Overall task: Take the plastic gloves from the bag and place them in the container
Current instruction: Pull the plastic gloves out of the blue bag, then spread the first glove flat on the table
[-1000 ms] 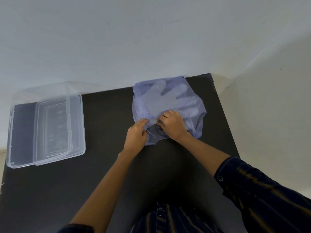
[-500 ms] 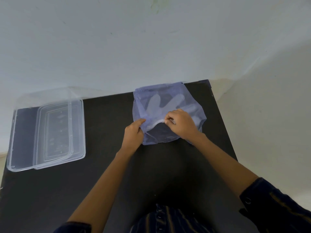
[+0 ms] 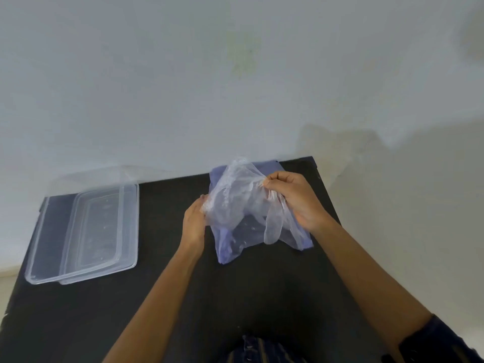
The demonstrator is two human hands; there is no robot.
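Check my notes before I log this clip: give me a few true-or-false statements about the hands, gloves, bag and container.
1. Both hands, left hand and right hand, hold the clear plastic gloves. True.
2. The gloves lie in the container. False: they are held up above the bluish bag.
3. The container sits left of the bag on the black table. True.
4. The container is lidded shut. False: the lid lies askew, leaving part open.
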